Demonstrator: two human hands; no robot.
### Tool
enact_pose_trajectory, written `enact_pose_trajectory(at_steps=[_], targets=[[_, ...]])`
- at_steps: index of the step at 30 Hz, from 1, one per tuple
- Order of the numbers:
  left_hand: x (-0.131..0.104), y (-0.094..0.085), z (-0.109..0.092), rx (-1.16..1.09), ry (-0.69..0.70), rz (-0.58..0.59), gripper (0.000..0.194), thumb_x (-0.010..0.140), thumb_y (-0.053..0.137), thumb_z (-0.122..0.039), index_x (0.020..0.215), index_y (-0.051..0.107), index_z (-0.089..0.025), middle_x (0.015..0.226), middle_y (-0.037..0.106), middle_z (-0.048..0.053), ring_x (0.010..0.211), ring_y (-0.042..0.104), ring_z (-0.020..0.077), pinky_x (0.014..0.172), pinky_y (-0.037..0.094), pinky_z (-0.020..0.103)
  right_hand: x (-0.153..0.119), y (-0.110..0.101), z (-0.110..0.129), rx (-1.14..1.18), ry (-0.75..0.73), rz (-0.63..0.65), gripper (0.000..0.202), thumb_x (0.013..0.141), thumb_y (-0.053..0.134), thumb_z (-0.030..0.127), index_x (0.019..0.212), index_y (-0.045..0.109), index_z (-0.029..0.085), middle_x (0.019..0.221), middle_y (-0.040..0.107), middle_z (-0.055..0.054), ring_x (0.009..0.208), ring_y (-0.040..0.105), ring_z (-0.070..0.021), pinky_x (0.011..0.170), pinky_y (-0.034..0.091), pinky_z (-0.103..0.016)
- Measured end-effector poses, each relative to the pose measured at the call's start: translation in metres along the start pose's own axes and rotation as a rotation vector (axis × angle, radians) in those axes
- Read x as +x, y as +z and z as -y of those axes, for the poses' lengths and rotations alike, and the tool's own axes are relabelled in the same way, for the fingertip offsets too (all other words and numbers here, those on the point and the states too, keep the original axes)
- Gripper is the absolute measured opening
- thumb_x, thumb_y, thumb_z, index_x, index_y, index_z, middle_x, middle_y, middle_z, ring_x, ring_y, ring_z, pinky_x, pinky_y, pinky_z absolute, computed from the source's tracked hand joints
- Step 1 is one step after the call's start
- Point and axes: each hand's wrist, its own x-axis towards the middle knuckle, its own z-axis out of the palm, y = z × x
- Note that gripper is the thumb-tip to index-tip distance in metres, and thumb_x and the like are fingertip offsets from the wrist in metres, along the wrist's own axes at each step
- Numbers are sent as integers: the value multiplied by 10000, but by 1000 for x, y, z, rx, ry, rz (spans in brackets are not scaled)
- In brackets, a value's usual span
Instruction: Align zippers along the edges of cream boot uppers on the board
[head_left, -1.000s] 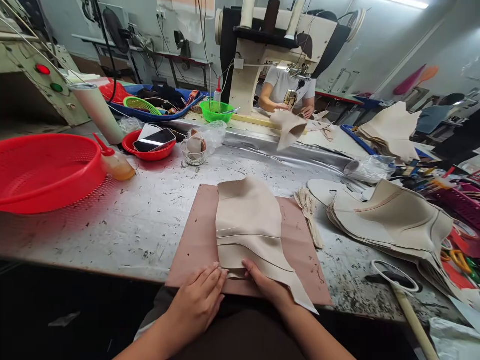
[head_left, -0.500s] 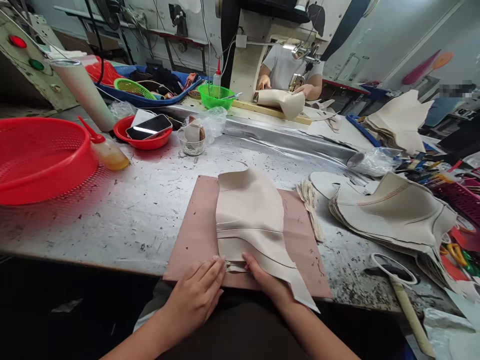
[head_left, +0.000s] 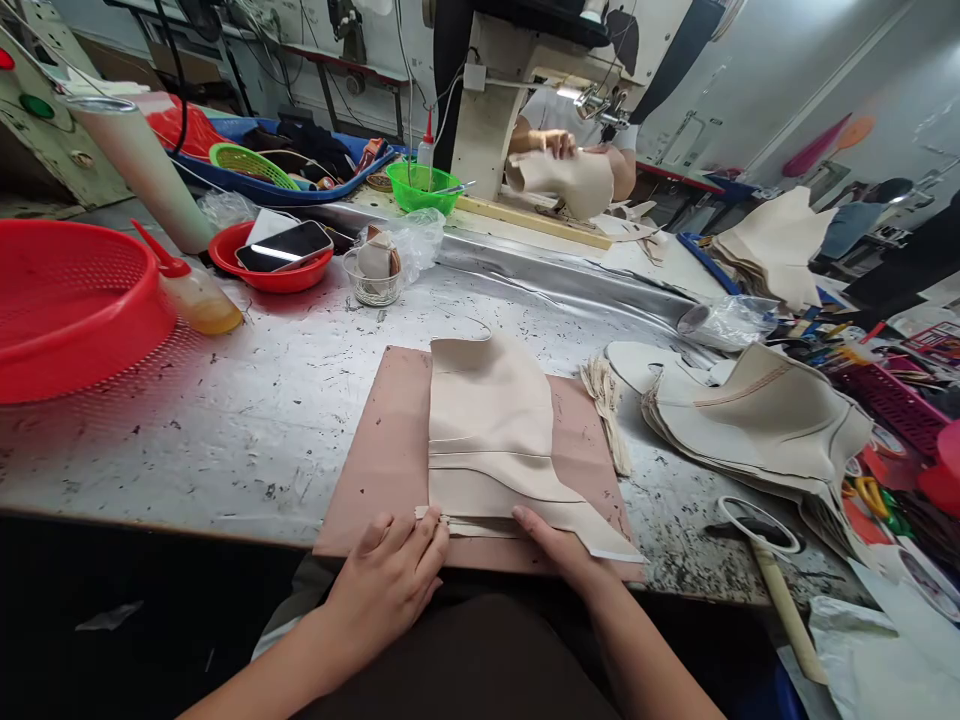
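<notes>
A cream leather panel (head_left: 491, 400), crossed by seam lines, lies on a reddish-brown board (head_left: 375, 440) at the table's front edge. Along its lower edge runs a thin cream strip (head_left: 480, 527). My left hand (head_left: 394, 565) has its fingers pressed together over the strip's left end at the panel's lower left corner; its thumb is hidden. At the lower right, my right hand (head_left: 566, 550) grips the panel's edge, thumb on top and the other fingers out of sight underneath. A bundle of cream strips (head_left: 606, 410) lies at the board's right side.
Stacked cream leather pieces (head_left: 757, 410) and a hammer (head_left: 784, 600) with a white ring on its head are at right. Left stand a red basket (head_left: 75, 300), a glue bottle (head_left: 199, 295) and a red bowl with a phone (head_left: 285, 245). Beyond, a person works at a sewing machine (head_left: 480, 110).
The panel's lower right end has swung up onto the board with my right hand, which has shifted right along the edge. The strip shows more. The whole view has shifted slightly.
</notes>
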Motion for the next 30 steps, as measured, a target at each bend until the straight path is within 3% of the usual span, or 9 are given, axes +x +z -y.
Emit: enact_pose_trajectory(at_steps=[3, 6, 15, 18, 21, 24, 27, 30], targets=[[3, -2, -1, 3, -1, 24, 424, 728, 633, -381, 1112, 604, -203, 1086, 672, 40, 891, 546, 214, 835, 270, 363, 0, 1, -6, -13, 57, -37, 501, 654, 652, 519, 1065, 628, 233, 1186, 596, -84, 1165, 489, -308, 1020, 350, -474], [6, -2, -3, 1, -6, 49, 541, 670, 689, -441, 1143, 590, -198, 1076, 673, 41, 890, 540, 224, 829, 263, 363, 0, 5, -11, -27, 76, -59, 607, 650, 646, 544, 1167, 579, 233, 1255, 549, -86, 1204, 448, -319, 1060, 289, -489], [24, 2, -4, -44, -20, 242, 585, 672, 700, -469, 1199, 537, -275, 1083, 634, 59, 950, 540, 252, 858, 297, 377, 2, 13, -24, -126, 50, -134, 591, 621, 621, 586, 1078, 638, 213, 1105, 637, -103, 1098, 534, -336, 969, 395, -471], [35, 0, -8, -85, 74, 330, 570, 699, 685, -447, 1183, 547, -180, 1137, 595, 107, 1039, 510, 264, 872, 351, 359, 3, 14, -18, -143, -58, -123, 493, 669, 615, 491, 1049, 645, 178, 1034, 659, -117, 1046, 568, -315, 925, 435, -428], [50, -3, -15, -98, 133, 434, 662, 701, 678, -456, 1245, 484, -133, 1102, 592, 133, 934, 551, 256, 744, 438, 348, 1, 13, -5, -116, -149, -93, 369, 712, 600, 370, 1026, 638, 179, 968, 671, -101, 964, 601, -272, 861, 471, -378], [60, -2, -19, -113, 162, 479, 694, 720, 650, -472, 1289, 435, -139, 1100, 596, 132, 888, 564, 257, 679, 462, 354, -6, 2, 8, -28, -185, -64, 319, 715, 622, 355, 992, 617, 197, 938, 665, -70, 891, 607, -238, 811, 482, -354], [61, 6, -18, -134, 260, 424, 667, 749, 620, -468, 1264, 456, -76, 1250, 535, 167, 1084, 504, 271, 849, 435, 358, -15, -19, 9, 114, -108, -60, 407, 649, 692, 411, 980, 581, 202, 895, 645, -44, 818, 602, -221, 714, 491, -332], [57, 15, -15, -143, 300, 402, 681, 779, 579, -468, 1300, 408, -66, 1323, 480, 173, 1186, 448, 266, 935, 389, 362, -22, -36, -1, 290, -48, -123, 517, 708, 632, 414, 1161, 469, 225, 780, 612, 1, 703, 594, -182, 619, 482, -298]])
